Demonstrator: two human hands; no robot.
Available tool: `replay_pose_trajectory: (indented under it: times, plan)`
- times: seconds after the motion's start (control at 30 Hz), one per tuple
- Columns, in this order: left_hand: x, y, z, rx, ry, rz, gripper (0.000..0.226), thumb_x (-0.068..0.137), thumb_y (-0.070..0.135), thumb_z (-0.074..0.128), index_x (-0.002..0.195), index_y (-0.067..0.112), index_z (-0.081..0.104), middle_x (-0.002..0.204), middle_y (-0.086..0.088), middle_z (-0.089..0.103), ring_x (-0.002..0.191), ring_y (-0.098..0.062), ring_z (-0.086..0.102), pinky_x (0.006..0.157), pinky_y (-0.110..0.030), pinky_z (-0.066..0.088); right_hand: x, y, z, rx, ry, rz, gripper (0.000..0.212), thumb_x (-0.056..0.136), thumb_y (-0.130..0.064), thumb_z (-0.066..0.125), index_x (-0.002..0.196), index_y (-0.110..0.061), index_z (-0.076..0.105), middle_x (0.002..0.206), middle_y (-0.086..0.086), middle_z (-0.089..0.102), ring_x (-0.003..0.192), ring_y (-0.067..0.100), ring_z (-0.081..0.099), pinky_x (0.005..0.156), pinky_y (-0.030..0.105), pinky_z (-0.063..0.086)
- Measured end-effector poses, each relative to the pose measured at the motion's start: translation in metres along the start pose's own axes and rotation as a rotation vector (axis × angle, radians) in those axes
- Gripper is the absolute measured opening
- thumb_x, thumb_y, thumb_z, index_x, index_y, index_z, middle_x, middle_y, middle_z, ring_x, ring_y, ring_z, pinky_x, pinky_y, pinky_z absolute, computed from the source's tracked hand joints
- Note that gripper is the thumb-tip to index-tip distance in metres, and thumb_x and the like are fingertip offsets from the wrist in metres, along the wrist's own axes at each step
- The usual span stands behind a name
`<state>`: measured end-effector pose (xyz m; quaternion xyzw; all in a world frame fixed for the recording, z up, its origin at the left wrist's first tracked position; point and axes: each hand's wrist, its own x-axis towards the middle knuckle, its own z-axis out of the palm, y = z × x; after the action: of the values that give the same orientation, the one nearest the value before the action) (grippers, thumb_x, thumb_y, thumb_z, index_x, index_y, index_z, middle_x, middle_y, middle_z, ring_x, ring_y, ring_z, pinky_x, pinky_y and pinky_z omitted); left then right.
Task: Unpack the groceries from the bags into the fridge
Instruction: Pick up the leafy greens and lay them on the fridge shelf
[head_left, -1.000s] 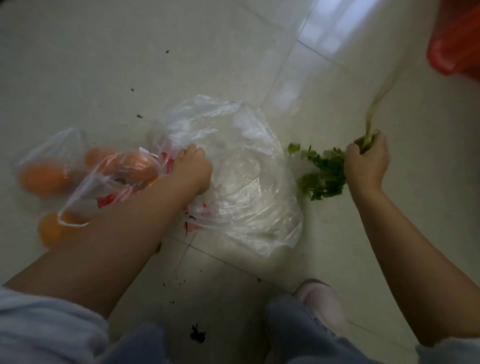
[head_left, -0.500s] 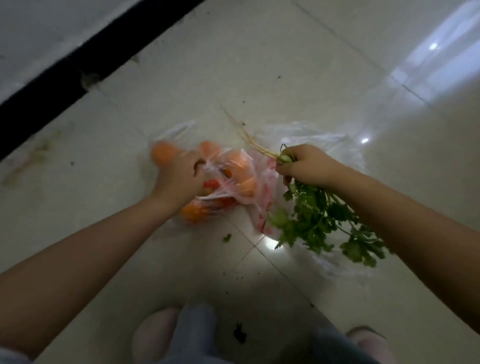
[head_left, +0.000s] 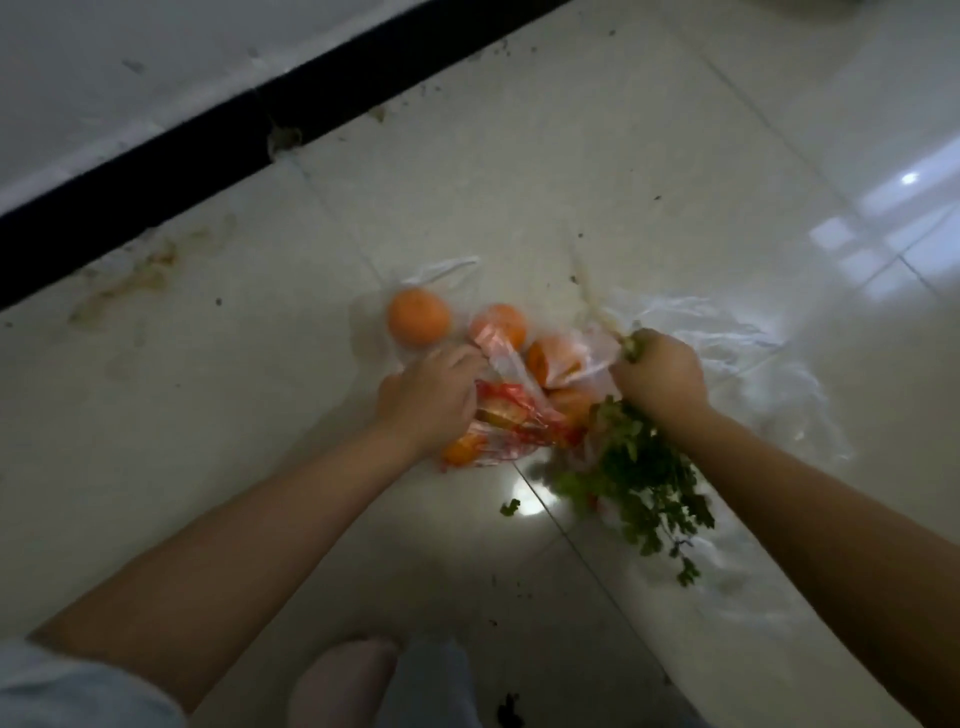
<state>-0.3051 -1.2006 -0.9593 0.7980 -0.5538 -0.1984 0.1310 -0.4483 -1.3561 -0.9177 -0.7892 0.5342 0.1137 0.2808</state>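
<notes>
Head view: looking down at a pale tiled floor, both bare arms reaching forward.
Far left: a black baseboard strip runs diagonally along the floor's edge, with brownish stains on the tiles just beside it.
Oranges: one orange lies at the left of the group, others beside it, all inside a thin plastic bag with red print on the floor.
Left hand: its grip is curled around the gathered plastic of that bag, over the oranges.
Right hand: its grip is clenched around the stems of a bunch of leafy green herbs; the leaves hang down under the wrist, pale roots stick out above the fist.
Right: a clear empty-looking plastic bag spreads on the floor behind and beside the right hand.
Bottom centre: a pale slipper toe and dark crumbs on the tiles.
</notes>
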Motion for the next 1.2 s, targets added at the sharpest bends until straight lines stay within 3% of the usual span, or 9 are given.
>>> replay_pose_trajectory:
  times: [0.07, 0.17, 0.3, 0.4, 0.47, 0.53, 0.8, 1.03, 1.2]
  plan:
    - [0.021, 0.010, 0.002, 0.123, -0.070, 0.196, 0.046, 0.076, 0.009, 0.055, 0.120, -0.003, 0.061, 0.125, -0.023, 0.061, 0.119, -0.039, 0.057, 0.100, -0.052, 0.043, 0.009, 0.016, -0.016, 0.124, 0.057, 0.118, 0.024, 0.090, -0.015, 0.048, 0.099, 0.004, 0.059, 0.076, 0.013, 0.057, 0.079, 0.031, 0.057, 0.068, 0.034, 0.048]
    - [0.045, 0.031, 0.000, 0.371, -0.400, 0.281, 0.051, 0.095, 0.029, 0.046, 0.142, 0.011, 0.037, 0.143, -0.011, 0.046, 0.141, -0.026, 0.031, 0.119, -0.043, 0.011, 0.014, 0.025, -0.020, 0.109, 0.035, 0.136, 0.018, 0.090, -0.016, 0.048, 0.082, -0.003, 0.056, 0.067, 0.007, 0.050, 0.071, 0.025, 0.052, 0.066, 0.031, 0.044]
    - [0.034, 0.037, -0.011, 0.333, -0.643, 0.245, 0.042, 0.099, 0.043, 0.032, 0.119, 0.010, 0.051, 0.111, -0.013, 0.064, 0.109, -0.031, 0.058, 0.091, -0.038, 0.042, 0.019, 0.032, -0.011, 0.027, 0.010, 0.141, 0.016, 0.090, -0.015, 0.050, 0.076, -0.008, 0.053, 0.062, 0.001, 0.047, 0.058, 0.015, 0.049, 0.052, 0.023, 0.039]
    - [0.017, 0.029, -0.007, -0.052, -0.463, -0.044, 0.035, 0.102, 0.029, 0.031, 0.116, 0.008, 0.055, 0.115, -0.011, 0.061, 0.110, -0.028, 0.056, 0.089, -0.033, 0.040, 0.015, 0.038, -0.002, -0.093, -0.038, 0.137, 0.018, 0.090, -0.019, 0.051, 0.092, -0.003, 0.059, 0.075, 0.007, 0.054, 0.073, 0.022, 0.055, 0.066, 0.029, 0.046]
    - [0.013, 0.015, -0.005, -0.063, -0.294, -0.279, 0.031, 0.101, 0.021, 0.034, 0.124, 0.010, 0.053, 0.126, -0.011, 0.058, 0.117, -0.029, 0.053, 0.097, -0.036, 0.040, 0.012, 0.041, 0.005, -0.128, -0.089, 0.136, 0.024, 0.091, -0.022, 0.050, 0.096, -0.001, 0.060, 0.084, 0.011, 0.057, 0.081, 0.024, 0.056, 0.073, 0.031, 0.047]
    - [0.012, 0.006, 0.002, -0.003, -0.290, -0.381, 0.032, 0.097, 0.020, 0.041, 0.126, 0.012, 0.051, 0.131, -0.012, 0.055, 0.121, -0.030, 0.052, 0.100, -0.040, 0.043, 0.009, 0.042, 0.012, -0.135, -0.121, 0.124, 0.026, 0.090, -0.025, 0.052, 0.097, -0.002, 0.061, 0.091, 0.013, 0.064, 0.085, 0.025, 0.061, 0.075, 0.031, 0.049]
    - [0.034, 0.028, 0.013, 0.301, -0.496, 0.046, 0.062, 0.085, 0.024, 0.062, 0.139, 0.016, 0.033, 0.132, -0.012, 0.044, 0.122, -0.031, 0.046, 0.091, -0.039, 0.044, 0.003, 0.044, 0.016, -0.094, -0.131, 0.086, 0.028, 0.089, -0.025, 0.054, 0.093, 0.001, 0.063, 0.084, 0.015, 0.061, 0.080, 0.027, 0.058, 0.067, 0.029, 0.042]
    - [0.029, 0.044, 0.040, 0.166, -0.473, -0.109, 0.057, 0.084, 0.048, 0.058, 0.131, 0.019, 0.044, 0.138, -0.017, 0.038, 0.128, -0.037, 0.039, 0.101, -0.041, 0.038, -0.008, 0.047, -0.010, 0.174, -0.151, 0.084, 0.023, 0.084, -0.014, 0.062, 0.101, 0.002, 0.062, 0.093, 0.018, 0.062, 0.096, 0.031, 0.060, 0.091, 0.041, 0.050]
    - [0.042, 0.050, 0.051, 0.002, -0.412, -0.301, 0.054, 0.068, 0.055, 0.041, 0.104, 0.018, 0.059, 0.121, -0.018, 0.057, 0.114, -0.037, 0.052, 0.095, -0.039, 0.043, -0.012, 0.063, -0.011, 0.305, -0.161, 0.096, 0.019, 0.080, -0.008, 0.065, 0.098, 0.000, 0.063, 0.066, 0.000, 0.049, 0.084, 0.021, 0.053, 0.080, 0.035, 0.046]
